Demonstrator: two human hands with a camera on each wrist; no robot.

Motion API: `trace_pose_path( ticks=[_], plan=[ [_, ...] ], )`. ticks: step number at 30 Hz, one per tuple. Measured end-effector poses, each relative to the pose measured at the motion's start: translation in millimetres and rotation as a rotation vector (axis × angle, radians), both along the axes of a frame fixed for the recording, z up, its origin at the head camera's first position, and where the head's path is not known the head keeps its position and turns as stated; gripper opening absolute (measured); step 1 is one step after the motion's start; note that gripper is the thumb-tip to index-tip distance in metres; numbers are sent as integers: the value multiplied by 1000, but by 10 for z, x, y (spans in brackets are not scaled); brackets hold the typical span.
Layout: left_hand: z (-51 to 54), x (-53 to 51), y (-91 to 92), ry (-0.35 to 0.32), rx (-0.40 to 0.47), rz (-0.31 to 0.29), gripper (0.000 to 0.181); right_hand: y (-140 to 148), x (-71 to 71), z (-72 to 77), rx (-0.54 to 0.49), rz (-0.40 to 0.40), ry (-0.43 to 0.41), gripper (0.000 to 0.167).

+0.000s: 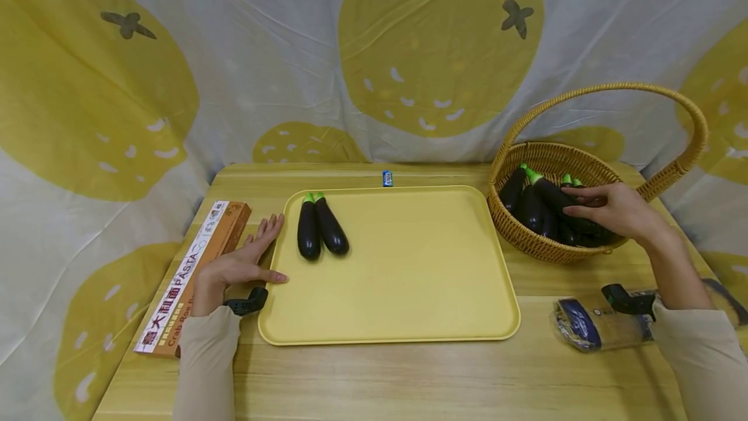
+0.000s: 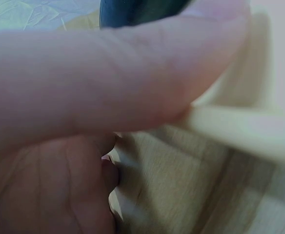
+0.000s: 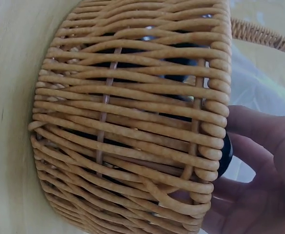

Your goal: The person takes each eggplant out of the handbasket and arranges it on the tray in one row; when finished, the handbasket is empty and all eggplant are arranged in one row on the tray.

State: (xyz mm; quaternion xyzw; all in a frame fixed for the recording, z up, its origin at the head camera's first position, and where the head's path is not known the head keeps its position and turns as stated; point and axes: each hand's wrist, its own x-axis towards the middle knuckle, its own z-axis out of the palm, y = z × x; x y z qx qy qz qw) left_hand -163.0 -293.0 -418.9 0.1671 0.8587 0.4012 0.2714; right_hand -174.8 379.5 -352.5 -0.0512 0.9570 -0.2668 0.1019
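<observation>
Eggplants (image 1: 530, 211) are lying heaped in a wicker basket (image 1: 526, 242), which is standing just beside the right end of a yellow tray (image 1: 409, 265) on the wooden tabletop (image 1: 374, 382). The right hand (image 1: 622, 210) is hanging over the basket's near rim and is pinching an upper eggplant (image 1: 552, 195) between thumb and fingers, the green stem end pointing towards the far left; how firmly the fingertips are closing cannot fairly be judged, since the wicker is hiding part of the grip in the right wrist view. The left hand (image 1: 242, 262) is holding nothing; its fingers are lying spread at the tray's left edge, and its thumb is resting across the rim. Two further eggplants (image 1: 308, 232) are lying side by side on the tray near its far left corner, their green ends pointing to the far edge and their rounded ends diverging slightly. An orange and white pasta box (image 1: 193, 271) is lying beyond the tray's left side, next to the left hand. A small blue packet (image 1: 387, 178) is lying just behind the tray, and a clear-wrapped package (image 1: 613, 333) is lying under the right forearm. A lemon-printed curtain (image 1: 280, 83) is hanging behind everything.
</observation>
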Motion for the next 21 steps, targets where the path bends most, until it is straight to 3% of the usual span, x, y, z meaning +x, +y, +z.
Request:
trace_pose_path(
  ticks=[6,13,21],
  plan=[
    [0,-2,-2,0,-1,2,127,-29,43,44,1,-11,19,56],
    [-4,-6,-2,-1,-4,8,127,-127,205,226,-20,-8,-15,59],
    [4,-7,2,5,-10,-2,126,-482,404,479,-117,136,-83,50]
  ],
)
